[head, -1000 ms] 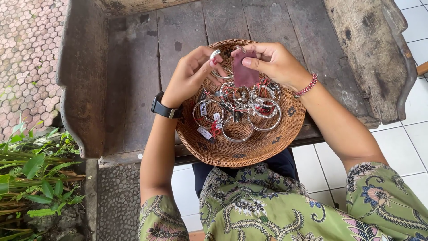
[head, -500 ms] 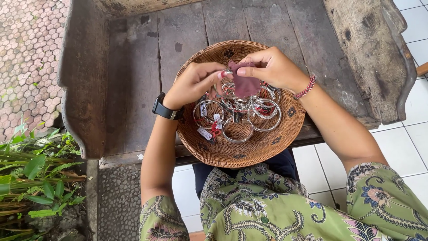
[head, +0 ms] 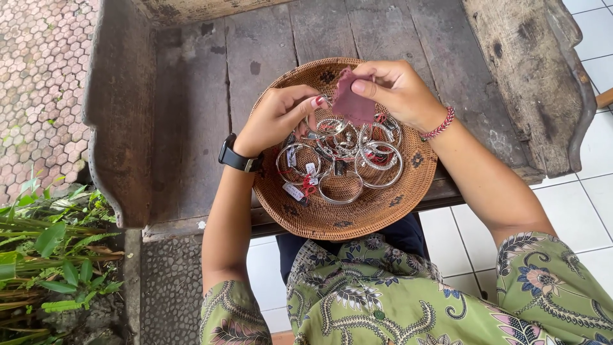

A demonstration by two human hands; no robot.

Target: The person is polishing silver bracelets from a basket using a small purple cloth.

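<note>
A round woven basket tray [head: 383, 214] rests on a weathered wooden bench [head: 191, 96] and holds several silver bangles [head: 341, 156], some with small tags. My left hand [head: 278, 118], with a black watch on the wrist, pinches a silver bangle [head: 322, 102] at the tray's upper middle. My right hand [head: 396, 89], wearing a red beaded bracelet, holds a small maroon cloth [head: 351, 102] pressed against that bangle.
The bench has a raised curved armrest on the left [head: 118, 115] and another on the right [head: 536, 76]. Green plants [head: 45, 255] grow at the lower left beside hexagonal paving [head: 38, 76]. White floor tiles [head: 594, 191] lie to the right.
Both hands have dropped lower toward the bangles in the tray. The left fingers have closed onto a bangle, and the cloth in my right hand has come against it.
</note>
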